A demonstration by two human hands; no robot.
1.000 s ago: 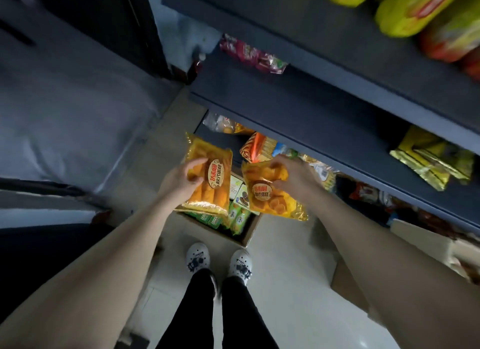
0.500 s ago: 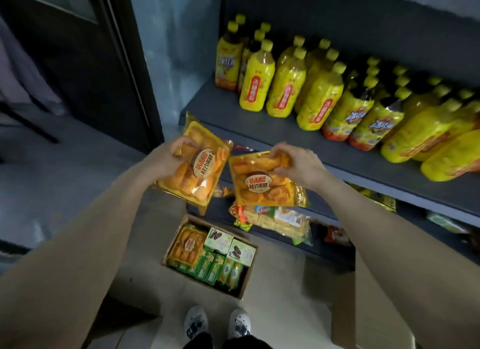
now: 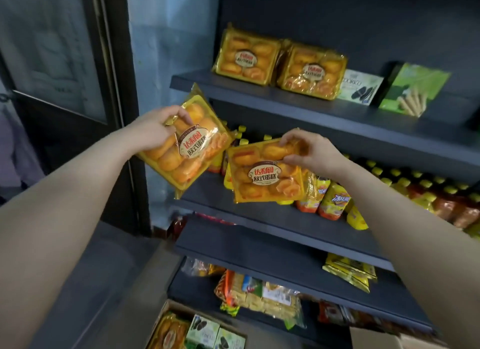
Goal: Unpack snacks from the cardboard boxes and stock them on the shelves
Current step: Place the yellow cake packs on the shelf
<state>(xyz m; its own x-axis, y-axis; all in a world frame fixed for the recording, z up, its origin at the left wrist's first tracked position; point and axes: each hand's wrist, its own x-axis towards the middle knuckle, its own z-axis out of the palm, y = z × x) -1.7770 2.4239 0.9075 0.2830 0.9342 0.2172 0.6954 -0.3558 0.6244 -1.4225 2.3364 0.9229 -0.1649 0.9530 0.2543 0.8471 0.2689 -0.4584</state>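
Left grip: left hand (image 3: 153, 130) clamped on a yellow plastic-wrapped tray of golden cakes (image 3: 185, 143), tilted, in the air beside the shelves
Right grip: right hand (image 3: 309, 151) pinching an identical cake tray (image 3: 265, 177), in front of the yellow drink bottles (image 3: 335, 200)
Done: two matching trays (image 3: 280, 61) lean on the dark upper shelf (image 3: 285, 102)
Left: brown cardboard box (image 3: 197, 330) on the floor holds more snacks, so I judge stocking partway
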